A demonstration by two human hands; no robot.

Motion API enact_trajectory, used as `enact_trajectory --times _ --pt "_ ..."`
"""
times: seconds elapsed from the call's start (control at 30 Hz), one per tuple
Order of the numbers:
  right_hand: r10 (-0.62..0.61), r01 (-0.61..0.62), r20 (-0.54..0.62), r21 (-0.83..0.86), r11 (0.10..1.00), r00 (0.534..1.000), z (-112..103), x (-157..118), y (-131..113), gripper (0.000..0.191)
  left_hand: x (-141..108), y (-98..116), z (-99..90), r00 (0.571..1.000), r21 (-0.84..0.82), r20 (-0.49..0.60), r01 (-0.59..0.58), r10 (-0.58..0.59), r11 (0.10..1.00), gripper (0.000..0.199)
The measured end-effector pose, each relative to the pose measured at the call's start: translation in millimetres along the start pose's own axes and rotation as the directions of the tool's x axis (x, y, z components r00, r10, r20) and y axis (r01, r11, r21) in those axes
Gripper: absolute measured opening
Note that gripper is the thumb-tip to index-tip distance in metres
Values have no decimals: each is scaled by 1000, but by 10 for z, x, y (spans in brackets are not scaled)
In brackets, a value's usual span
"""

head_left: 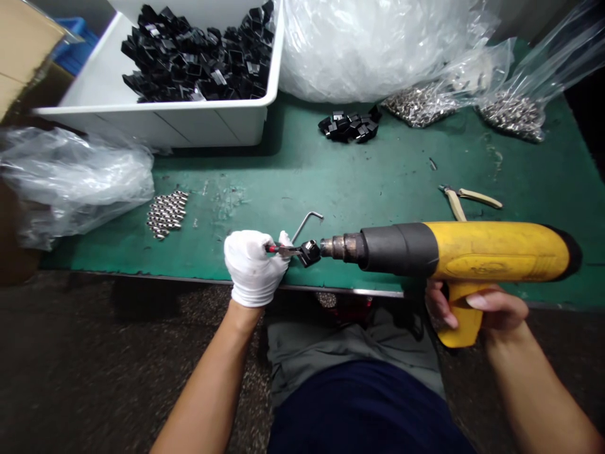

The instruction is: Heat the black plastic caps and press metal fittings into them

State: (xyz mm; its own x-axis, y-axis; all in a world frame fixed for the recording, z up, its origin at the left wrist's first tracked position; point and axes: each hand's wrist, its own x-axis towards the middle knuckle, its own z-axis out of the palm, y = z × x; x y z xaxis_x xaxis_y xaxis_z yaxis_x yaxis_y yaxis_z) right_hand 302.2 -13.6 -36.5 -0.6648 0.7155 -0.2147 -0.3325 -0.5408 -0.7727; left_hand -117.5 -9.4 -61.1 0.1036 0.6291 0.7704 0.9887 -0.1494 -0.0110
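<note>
My left hand (255, 265), in a white glove, is closed around small red-handled pliers (286, 250). At the pliers' jaws sits a black plastic part (311, 253) with a shiny metal piece on it. My bare right hand (491, 308) grips the handle of a yellow heat gun (496, 251). The gun's metal nozzle (343, 248) points left, its tip right beside the black part. Just behind the pliers, a bent hex key (306, 226) extends over the green table (283, 170); its lower end is hidden near my left fingers.
A white bin (179, 123) of black parts stands back left, a plastic bag (80, 183) before it. Metal pieces (166, 213) lie left, a black pile (350, 126) behind. Bags of metal bits (513, 115) and cream-handled cutters (477, 198) are right.
</note>
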Motion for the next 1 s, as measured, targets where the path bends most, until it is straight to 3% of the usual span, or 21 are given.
enact_trajectory --times 0.6,0.83,1.0 --pt "4 -4 1 10 1000 1000 13 4 -7 42 -9 8 -8 1000 -13 9 7 -7 1000 29" --pt "20 -20 -16 2 1000 1000 14 9 -12 43 -10 21 -9 993 -40 63 106 -103 994 27" --pt "23 -23 -17 -6 1000 1000 33 -5 -23 43 -13 23 0 1000 54 0 2 -2 999 28"
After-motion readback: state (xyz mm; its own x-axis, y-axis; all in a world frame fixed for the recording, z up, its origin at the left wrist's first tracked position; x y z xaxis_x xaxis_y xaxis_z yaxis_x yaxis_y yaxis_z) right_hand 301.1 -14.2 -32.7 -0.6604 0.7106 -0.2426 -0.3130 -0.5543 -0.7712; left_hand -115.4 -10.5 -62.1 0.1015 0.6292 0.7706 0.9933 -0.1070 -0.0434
